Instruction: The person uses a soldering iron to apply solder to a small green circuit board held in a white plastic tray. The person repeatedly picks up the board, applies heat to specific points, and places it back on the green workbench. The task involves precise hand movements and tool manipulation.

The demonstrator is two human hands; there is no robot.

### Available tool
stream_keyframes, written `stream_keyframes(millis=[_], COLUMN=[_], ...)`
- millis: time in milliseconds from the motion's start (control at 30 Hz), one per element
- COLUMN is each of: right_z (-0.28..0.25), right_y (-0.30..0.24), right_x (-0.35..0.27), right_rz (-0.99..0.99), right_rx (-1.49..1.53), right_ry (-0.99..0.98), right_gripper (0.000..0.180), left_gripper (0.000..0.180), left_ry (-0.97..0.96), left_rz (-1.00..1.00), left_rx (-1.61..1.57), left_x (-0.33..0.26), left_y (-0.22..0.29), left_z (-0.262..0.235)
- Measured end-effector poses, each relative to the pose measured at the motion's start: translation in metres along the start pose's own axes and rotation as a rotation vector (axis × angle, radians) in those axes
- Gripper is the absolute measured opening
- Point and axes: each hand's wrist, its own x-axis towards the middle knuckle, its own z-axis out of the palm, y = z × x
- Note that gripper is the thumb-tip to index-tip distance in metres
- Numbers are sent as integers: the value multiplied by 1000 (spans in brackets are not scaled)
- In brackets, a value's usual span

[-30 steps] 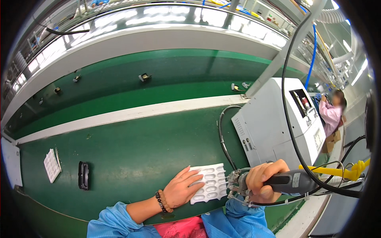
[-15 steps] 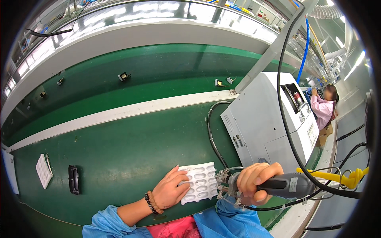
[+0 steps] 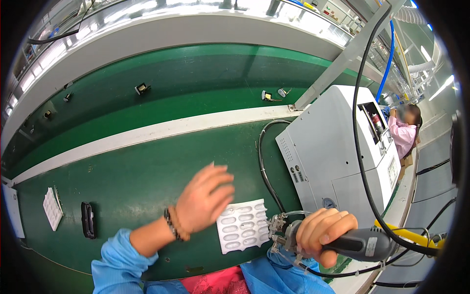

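My right hand (image 3: 325, 235) is wrapped around a grey-and-black electric screwdriver (image 3: 364, 244), its metal head with clear tubes pointing left. A white tray (image 3: 243, 225) with rows of oval hollows lies on the bench, its right edge close to the screwdriver's head. To the left of the tray and a little above it, my left hand (image 3: 205, 198) is raised off the bench, fingers stretched out, holding nothing. Beaded bracelets (image 3: 174, 224) circle that wrist.
A black narrow case (image 3: 88, 220) and another white tray (image 3: 52, 209) lie at the left of the green bench (image 3: 147, 171). A grey-white machine (image 3: 338, 152) stands at the right, with black cables around it. Small parts (image 3: 142, 88) sit on the far strip. A person in pink (image 3: 402, 132) works beyond.
My left hand has lifted off the tray and moved up and left. My right hand still grips the screwdriver beside the tray; the whole view has shifted slightly.
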Motion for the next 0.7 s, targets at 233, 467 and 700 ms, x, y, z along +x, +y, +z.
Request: stream_keyframes(millis=[233,467,700], right_z=[-7,-16,-25], right_y=[-8,-10,-8], right_x=[8,16,25], right_rz=[-13,-32,21], right_rx=[-51,-71,-118], right_ry=[6,30,-43], right_gripper=[38,36,39], left_gripper=[33,37,24], left_ry=[38,-228,-264], left_rz=[66,33,-215], left_rx=[107,217,143], left_x=[136,237,234], left_y=[-129,-220,-217], left_z=[57,120,118])
